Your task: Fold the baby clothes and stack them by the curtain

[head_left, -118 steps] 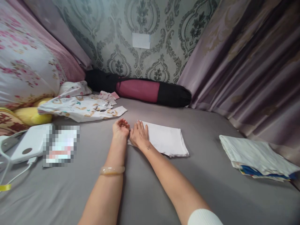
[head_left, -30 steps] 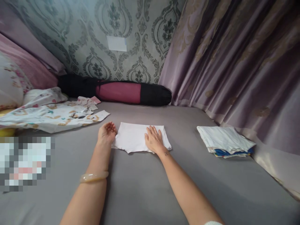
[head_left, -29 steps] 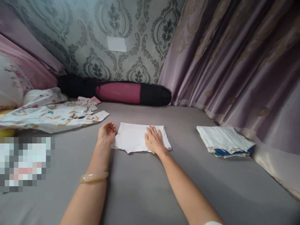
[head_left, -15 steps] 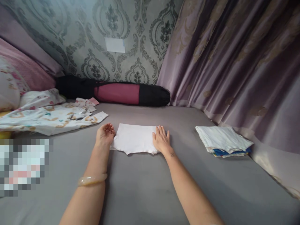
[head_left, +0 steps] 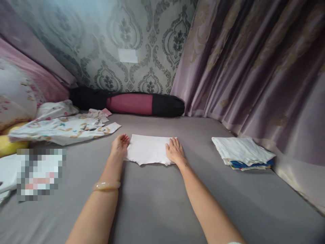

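A folded white garment [head_left: 149, 150] lies flat on the grey bed sheet [head_left: 152, 203], its lower edge uneven. My left hand [head_left: 120, 145] rests on its side against the garment's left edge, fingers loosely curled and palm turned inward; nothing shows in it. On the garment's right end lies my right hand [head_left: 175, 150], palm down with fingers stretched out flat. A pale bangle [head_left: 106, 186] circles my left forearm.
To the right sits a stack of folded clothes [head_left: 243, 150], white on top with blue below. Patterned white clothing [head_left: 68, 127] is spread at the left, near a yellow item [head_left: 15, 142] and a blurred-out patch [head_left: 42, 174]. A black and maroon long bag [head_left: 129, 103] lies along the wall.
My view has turned slightly left, so things at the left appear further right. Both hands stay at the garment's two ends, and the garment looks the same.
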The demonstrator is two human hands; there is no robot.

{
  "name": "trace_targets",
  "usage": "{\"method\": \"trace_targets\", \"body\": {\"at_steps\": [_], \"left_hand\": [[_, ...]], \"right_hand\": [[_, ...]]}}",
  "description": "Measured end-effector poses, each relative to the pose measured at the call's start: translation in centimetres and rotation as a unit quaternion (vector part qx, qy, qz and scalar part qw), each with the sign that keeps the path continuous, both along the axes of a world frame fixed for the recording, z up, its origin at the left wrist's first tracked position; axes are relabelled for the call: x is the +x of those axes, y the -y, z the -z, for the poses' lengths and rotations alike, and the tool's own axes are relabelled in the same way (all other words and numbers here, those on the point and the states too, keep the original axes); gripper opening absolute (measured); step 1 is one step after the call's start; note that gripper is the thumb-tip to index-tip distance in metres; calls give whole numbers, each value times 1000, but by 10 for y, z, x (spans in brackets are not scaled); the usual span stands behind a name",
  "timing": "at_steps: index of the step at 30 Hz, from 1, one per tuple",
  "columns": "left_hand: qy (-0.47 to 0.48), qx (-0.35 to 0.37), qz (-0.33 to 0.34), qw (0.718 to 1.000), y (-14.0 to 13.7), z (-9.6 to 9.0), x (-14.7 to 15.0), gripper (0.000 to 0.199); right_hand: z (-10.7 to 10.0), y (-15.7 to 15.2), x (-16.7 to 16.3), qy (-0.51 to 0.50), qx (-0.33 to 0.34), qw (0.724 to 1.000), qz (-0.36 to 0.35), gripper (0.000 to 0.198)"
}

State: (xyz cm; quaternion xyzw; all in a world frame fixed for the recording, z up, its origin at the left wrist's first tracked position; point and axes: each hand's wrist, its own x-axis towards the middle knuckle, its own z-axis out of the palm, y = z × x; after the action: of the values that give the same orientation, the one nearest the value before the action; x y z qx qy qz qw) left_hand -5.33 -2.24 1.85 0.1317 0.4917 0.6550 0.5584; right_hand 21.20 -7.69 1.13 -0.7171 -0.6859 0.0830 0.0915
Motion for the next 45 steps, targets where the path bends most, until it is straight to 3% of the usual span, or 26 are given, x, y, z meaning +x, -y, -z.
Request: {"method": "trace_targets", "body": {"at_steps": [4,9,12,16,21,24,28,33,39,45], "left_hand": [[-24,-32,-17,999,3,-7,6,18],[-96,-47,21,994,3,-10,3,13],[-174,-61,48,982,6,-10,-2,12],[-306,-79,90,945,13,-8,-12,11],[-447,-102,153,876,14,-11,-16,10],[-493,-111,179,844,11,-15,-14,13],[-514,-123,201,825,5,-15,-12,16],[-498,-133,227,826,1,-14,-14,25],[-397,-145,238,874,2,-23,-13,29],[-378,-145,229,885,6,-30,-16,26]], "right_hand": [[0,-6,12,-64,4,998,10,55],[-6,-16,34,-206,11,977,52,50],[-11,-16,49,-237,3,969,74,40],[-14,-13,64,-252,-24,961,114,26],[-12,-12,69,-270,-63,948,159,18],[-13,-13,67,-276,-70,943,172,18],[-18,-15,62,-283,-80,937,190,24],[-33,-11,54,-308,-100,925,202,32],[-47,-4,47,-333,-93,920,186,18],[-46,-8,45,-330,-90,920,193,11]]}}
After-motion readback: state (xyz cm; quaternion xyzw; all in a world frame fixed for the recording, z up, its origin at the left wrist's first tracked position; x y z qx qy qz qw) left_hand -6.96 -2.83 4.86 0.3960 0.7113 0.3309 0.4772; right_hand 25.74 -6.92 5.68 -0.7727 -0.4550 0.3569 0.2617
